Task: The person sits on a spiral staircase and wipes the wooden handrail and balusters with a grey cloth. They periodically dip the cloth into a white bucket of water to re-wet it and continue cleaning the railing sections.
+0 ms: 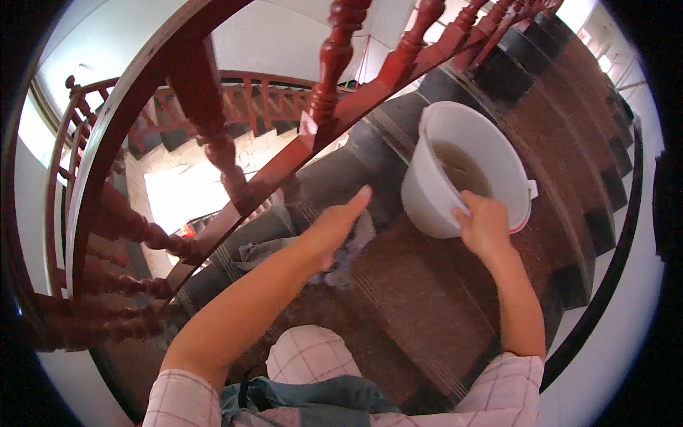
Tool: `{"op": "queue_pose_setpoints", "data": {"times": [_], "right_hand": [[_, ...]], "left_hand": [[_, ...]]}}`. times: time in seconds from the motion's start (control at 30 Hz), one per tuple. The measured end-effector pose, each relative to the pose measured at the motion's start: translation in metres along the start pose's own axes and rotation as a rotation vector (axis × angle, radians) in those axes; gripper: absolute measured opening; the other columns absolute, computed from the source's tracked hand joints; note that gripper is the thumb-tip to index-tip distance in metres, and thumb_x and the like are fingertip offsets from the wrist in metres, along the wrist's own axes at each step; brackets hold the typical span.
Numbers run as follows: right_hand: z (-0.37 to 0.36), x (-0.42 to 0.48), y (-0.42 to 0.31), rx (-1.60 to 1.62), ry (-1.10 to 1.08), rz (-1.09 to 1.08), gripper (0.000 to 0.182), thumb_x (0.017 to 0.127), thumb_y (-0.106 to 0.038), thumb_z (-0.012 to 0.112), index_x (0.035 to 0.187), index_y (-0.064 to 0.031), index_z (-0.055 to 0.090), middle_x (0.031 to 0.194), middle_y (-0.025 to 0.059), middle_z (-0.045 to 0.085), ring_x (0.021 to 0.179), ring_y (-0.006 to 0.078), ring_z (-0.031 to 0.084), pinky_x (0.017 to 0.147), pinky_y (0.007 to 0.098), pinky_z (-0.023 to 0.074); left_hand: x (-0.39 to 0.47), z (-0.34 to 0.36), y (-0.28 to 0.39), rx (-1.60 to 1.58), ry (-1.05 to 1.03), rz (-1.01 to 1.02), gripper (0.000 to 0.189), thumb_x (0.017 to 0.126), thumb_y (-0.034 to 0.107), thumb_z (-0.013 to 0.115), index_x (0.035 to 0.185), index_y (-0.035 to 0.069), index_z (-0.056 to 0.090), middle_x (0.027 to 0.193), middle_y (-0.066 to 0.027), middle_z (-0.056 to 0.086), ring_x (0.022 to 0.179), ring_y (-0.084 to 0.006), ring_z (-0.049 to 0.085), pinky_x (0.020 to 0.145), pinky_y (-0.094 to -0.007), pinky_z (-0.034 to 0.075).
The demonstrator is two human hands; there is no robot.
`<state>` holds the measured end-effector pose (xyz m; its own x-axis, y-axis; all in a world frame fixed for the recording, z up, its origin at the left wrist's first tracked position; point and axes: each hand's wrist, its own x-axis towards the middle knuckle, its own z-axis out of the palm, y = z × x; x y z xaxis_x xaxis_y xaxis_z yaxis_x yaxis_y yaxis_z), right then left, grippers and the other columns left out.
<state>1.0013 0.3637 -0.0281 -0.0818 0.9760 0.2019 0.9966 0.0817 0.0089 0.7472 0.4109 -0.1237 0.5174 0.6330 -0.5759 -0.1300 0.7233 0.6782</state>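
Observation:
With its fingers and thumb, my right hand (484, 223) grips the near rim of a white plastic bucket (421, 187). Murky brownish water (461, 168) lies inside the bucket, which sits on the stairs to the right of my left hand. My left hand (339, 227) is over a crumpled grey cloth (341, 275), thumb stretched forward. Its other fingers are mostly hidden and blurred, so whether they grip the cloth cannot be told. Under the cloth is a brown stair tread (395, 299) with a dark border (368, 160).
A red wooden railing with turned balusters (336, 58) runs along the left, with a stairwell opening beyond it. More curved steps (560, 123) rise at upper right beside a white wall (608, 315) with dark skirting (608, 288). My knee (312, 352) is close below.

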Motion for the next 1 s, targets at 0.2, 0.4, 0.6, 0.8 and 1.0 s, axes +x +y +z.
{"op": "queue_pose_setpoints", "data": {"times": [0.2, 0.4, 0.6, 0.8, 1.0], "right_hand": [[-0.001, -0.025, -0.007, -0.021, 0.021, -0.274, 0.013, 0.067, -0.003, 0.061, 0.079, -0.0037, 0.054, 0.066, 0.0166, 0.06, 0.064, 0.0361, 0.062, 0.057, 0.0461, 0.0475], [0.008, -0.053, -0.021, 0.055, -0.048, -0.38, 0.015, 0.066, -0.007, 0.062, 0.077, -0.0055, 0.052, 0.068, 0.0117, 0.06, 0.065, 0.0297, 0.062, 0.057, 0.0405, 0.049], [0.018, -0.071, -0.05, 0.157, -0.045, -0.432, 0.02, 0.06, -0.006, 0.064, 0.074, -0.007, 0.049, 0.063, 0.0091, 0.056, 0.062, 0.0292, 0.06, 0.054, 0.0408, 0.0468], [0.067, -0.08, -0.069, 0.261, -0.184, -0.484, 0.015, 0.065, -0.006, 0.06, 0.077, -0.0062, 0.051, 0.065, 0.0099, 0.058, 0.062, 0.0302, 0.06, 0.055, 0.0427, 0.0471], [0.102, -0.093, -0.078, 0.223, -0.308, -0.507, 0.015, 0.071, -0.007, 0.059, 0.086, -0.005, 0.054, 0.073, 0.0125, 0.063, 0.072, 0.0311, 0.064, 0.064, 0.0428, 0.0502]], "left_hand": [[0.057, 0.061, 0.032, 0.187, -0.222, 0.07, 0.11, 0.073, 0.076, 0.055, 0.148, 0.003, 0.021, 0.157, -0.0157, 0.005, 0.145, -0.0303, -0.002, 0.111, -0.055, 0.001], [0.02, 0.068, 0.026, 0.353, 0.062, 0.038, 0.046, 0.072, 0.02, 0.065, 0.114, 0.002, 0.059, 0.107, -0.0127, 0.058, 0.096, -0.0224, 0.052, 0.084, -0.0408, 0.041], [-0.017, 0.038, -0.005, 0.193, 0.149, 0.102, 0.033, 0.069, 0.013, 0.064, 0.098, -0.004, 0.063, 0.087, -0.0084, 0.061, 0.078, -0.0183, 0.054, 0.07, -0.0317, 0.043], [-0.012, -0.006, -0.046, 0.107, 0.233, 0.026, 0.03, 0.068, 0.012, 0.065, 0.091, -0.007, 0.064, 0.082, -0.0096, 0.061, 0.072, -0.0173, 0.054, 0.062, -0.0337, 0.042], [-0.014, -0.026, -0.078, 0.18, 0.179, 0.088, 0.041, 0.079, 0.015, 0.062, 0.116, -0.003, 0.058, 0.111, -0.0112, 0.061, 0.105, -0.0202, 0.053, 0.091, -0.0347, 0.04]]}}
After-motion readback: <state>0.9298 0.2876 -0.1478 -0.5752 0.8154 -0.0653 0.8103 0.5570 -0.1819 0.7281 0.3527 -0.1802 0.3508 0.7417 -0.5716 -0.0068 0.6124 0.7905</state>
